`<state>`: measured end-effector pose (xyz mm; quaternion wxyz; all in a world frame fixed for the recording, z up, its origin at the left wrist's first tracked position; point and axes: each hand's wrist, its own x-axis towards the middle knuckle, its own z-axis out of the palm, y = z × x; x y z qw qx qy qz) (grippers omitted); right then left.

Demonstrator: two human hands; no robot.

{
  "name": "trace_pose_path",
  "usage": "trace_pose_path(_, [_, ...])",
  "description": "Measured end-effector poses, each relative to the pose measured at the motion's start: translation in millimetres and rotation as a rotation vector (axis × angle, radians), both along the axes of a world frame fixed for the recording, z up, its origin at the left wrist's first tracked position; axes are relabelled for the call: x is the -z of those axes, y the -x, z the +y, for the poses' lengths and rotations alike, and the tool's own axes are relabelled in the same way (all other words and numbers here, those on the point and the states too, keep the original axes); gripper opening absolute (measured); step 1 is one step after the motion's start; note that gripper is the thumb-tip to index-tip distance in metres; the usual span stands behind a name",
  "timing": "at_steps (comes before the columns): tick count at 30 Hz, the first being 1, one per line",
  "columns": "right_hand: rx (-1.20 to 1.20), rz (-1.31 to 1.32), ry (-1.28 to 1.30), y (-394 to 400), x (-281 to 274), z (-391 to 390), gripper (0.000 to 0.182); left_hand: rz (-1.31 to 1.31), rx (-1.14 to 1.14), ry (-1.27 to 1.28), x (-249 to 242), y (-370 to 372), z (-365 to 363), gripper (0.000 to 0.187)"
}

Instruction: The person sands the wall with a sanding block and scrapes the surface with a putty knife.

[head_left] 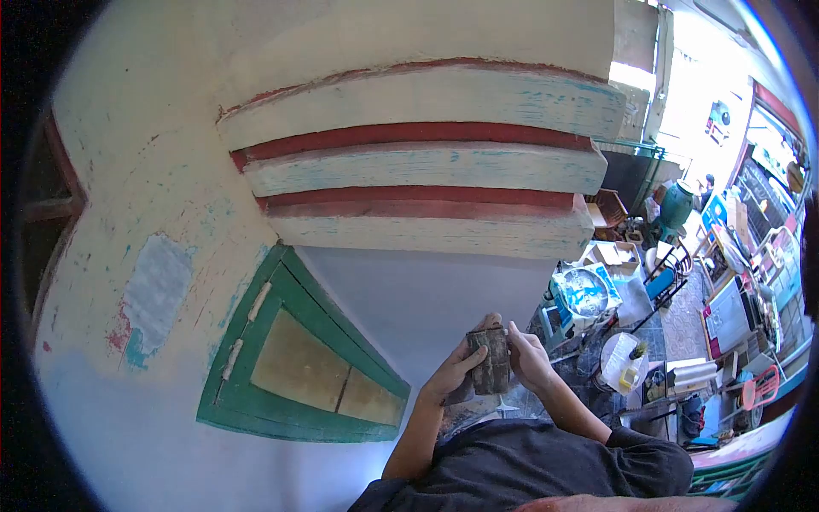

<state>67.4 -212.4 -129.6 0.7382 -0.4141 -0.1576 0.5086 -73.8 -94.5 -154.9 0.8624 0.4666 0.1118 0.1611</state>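
A dark, worn, roughly rectangular piece with scuffed edges is held up in front of my chest; its exact kind I cannot make out. My left hand grips it from the left, the thumb lying across its face. At its right edge my right hand has its fingers closed against it, with the thumb near the upper corner. Part of the piece is hidden behind the fingers.
Painted stepped ledges jut out overhead, with flaking white and red paint. Left of me is a green-framed panel on the wall. Lower right, a cluttered floor holds a round white table, boxes, a red chair and a teal barrel.
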Motion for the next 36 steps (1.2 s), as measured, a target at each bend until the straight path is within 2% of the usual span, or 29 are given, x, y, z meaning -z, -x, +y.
trace_pose_path(1, [-0.008, -0.002, -0.002, -0.4, 0.3, 1.6, 0.045, 0.023, 0.011, 0.012, 2.4, 0.3, 0.9, 0.056])
trace_pose_path(3, [0.016, -0.246, 0.086, 0.7, -2.5, 3.1, 0.046, 0.053, -0.013, -0.031, -0.3, 4.0, -3.0, 0.055])
trace_pose_path(6, [0.005, -0.369, 0.144, -1.9, -4.4, 5.7, 0.041, 0.073, -0.053, -0.090, -1.7, 8.5, -7.7, 0.054])
trace_pose_path(10, [-0.041, -0.285, 0.139, -6.1, -1.0, 8.3, 0.031, 0.013, -0.092, -0.129, -20.4, 14.5, -20.5, 0.056])
trace_pose_path(12, [0.005, -0.317, -0.027, -10.3, 14.5, 15.3, 0.023, 0.026, -0.110, -0.148, -10.2, 14.5, -22.6, 0.058])
trace_pose_path(17, [0.095, -0.289, -0.019, -0.2, -5.3, 18.0, 0.021, 0.072, -0.174, -0.186, 5.1, 3.5, -29.4, 0.066])
trace_pose_path(19, [0.135, -0.484, 0.010, -4.4, -1.4, 16.8, 0.023, 0.161, -0.338, -0.512, 7.4, -0.6, -29.1, 0.064])
trace_pose_path(20, [0.121, -0.503, 0.025, -4.6, -1.8, 13.3, 0.026, 0.166, -0.333, -0.515, 7.1, -2.5, -29.1, 0.064])
trace_pose_path(22, [0.157, -0.507, 0.021, -5.7, 6.5, 11.8, 0.024, 0.057, -0.486, -0.705, 0.0, -6.3, -31.1, 0.053])
trace_pose_path(24, [0.195, -0.511, 0.020, -4.7, 10.2, 10.5, 0.023, 0.034, -0.529, -0.674, -4.4, -9.6, -40.5, 0.045])
trace_pose_path(26, [0.343, -0.545, -0.014, -1.9, 9.4, 10.1, 0.021, 0.007, -0.572, -0.640, -15.4, -9.6, -48.8, 0.039])
trace_pose_path(29, [0.394, -0.502, -0.077, -2.6, 3.6, 8.2, 0.019, -0.044, -0.624, -0.770, -44.6, -8.1, -52.7, 0.031])
trace_pose_path(34, [0.398, -0.505, -0.074, -21.3, 1.8, -1.7, 0.020, 0.022, -1.091, -1.674, -104.1, 3.7, -2.1, 0.034])
trace_pose_path(36, [0.415, -0.527, -0.083, -24.4, -1.6, -2.9, 0.021, -0.129, -1.300, -1.829, -151.0, 0.9, 30.7, 0.038])
